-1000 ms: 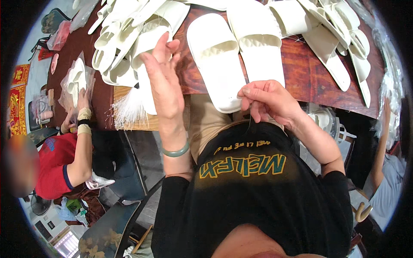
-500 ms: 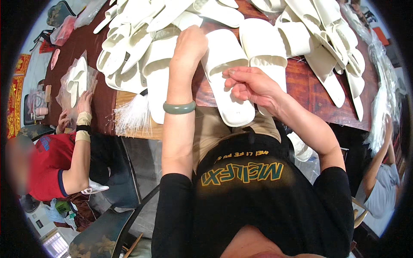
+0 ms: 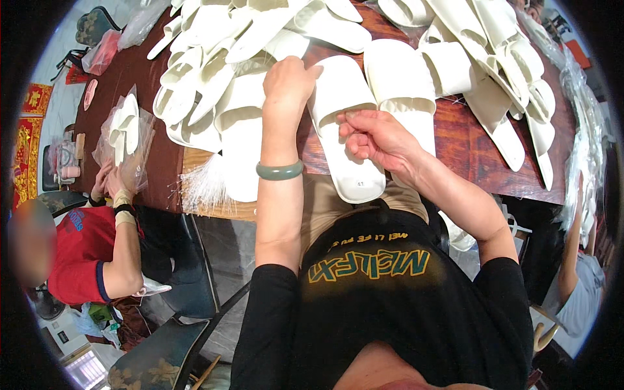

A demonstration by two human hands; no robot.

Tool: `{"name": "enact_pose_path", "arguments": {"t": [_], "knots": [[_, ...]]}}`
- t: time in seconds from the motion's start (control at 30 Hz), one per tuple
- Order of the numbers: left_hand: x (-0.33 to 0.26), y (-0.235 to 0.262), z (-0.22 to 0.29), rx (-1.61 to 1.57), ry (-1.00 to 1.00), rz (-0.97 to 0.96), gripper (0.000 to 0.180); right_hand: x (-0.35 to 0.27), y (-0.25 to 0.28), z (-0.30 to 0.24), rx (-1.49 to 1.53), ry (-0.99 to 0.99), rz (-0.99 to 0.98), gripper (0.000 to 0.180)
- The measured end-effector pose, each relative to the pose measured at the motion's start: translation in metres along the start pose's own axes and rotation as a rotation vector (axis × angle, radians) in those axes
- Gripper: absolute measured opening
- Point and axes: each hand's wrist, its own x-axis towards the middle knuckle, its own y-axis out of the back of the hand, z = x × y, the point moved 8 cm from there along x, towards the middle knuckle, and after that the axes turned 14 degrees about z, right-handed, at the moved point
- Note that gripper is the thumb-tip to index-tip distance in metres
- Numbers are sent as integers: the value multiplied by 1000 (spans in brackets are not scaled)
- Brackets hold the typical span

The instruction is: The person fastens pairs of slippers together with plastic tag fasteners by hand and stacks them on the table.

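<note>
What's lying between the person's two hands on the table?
In the head view, a white slipper lies sole-up between the left hand and the right hand, both touching it.

A pair of plain white open-toe slippers lies side by side, soles down, toes pointing away, on the dark wooden table: the left slipper (image 3: 343, 127) has its heel overhanging the near edge, and the right slipper (image 3: 404, 91) lies just beside it, slightly farther back.
</note>
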Motion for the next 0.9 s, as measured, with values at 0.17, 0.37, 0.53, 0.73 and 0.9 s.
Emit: {"name": "enact_pose_path", "arguments": {"t": [0.17, 0.37, 0.53, 0.73, 0.9], "knots": [[-2, -5, -3, -5, -32, 48, 41, 0, -2, 0, 18, 6, -46, 21], [-8, 1, 1, -120, 48, 8, 32, 4, 0, 0, 57, 10, -25, 20], [-7, -4, -5, -115, 4, 72, 24, 2, -3, 1, 63, -40, -12, 18], [-7, -4, -2, -127, 17, 92, 20, 2, -14, 5, 126, -77, -12, 16], [-5, 12, 6, -227, 52, 302, 23, -8, -11, 12, 98, -85, -79, 18]]}}
